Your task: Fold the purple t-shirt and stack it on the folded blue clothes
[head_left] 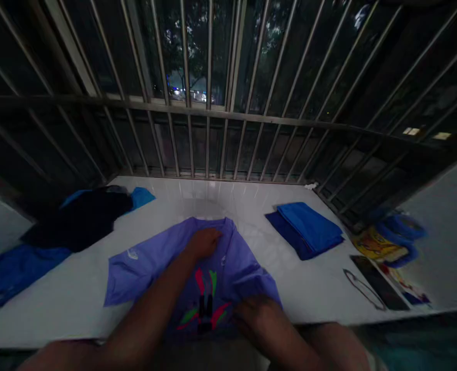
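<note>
A purple T-shirt (174, 238) with pink, green and black print lies spread on the white ledge, its collar toward the window bars. My left hand (205, 243) reaches across the chest to just below the collar, fingers closed on the cloth. Low on the shirt's right side, my right hand (257, 315) is curled around fabric near the bunched right sleeve. Its fingertips are dark and somewhat blurred. The left sleeve lies flat, and the shirt's lower part hangs toward me over the ledge's front edge.
Folded blue garments (309, 226) lie to the right. A dark and blue clothes pile (77, 216) occupies the left. Near the right wall are a dark flat tablet-like object (378, 283), a thin cord loop (361, 288) and yellow-blue packaging (383, 245). Metal bars (208, 108) close off the back.
</note>
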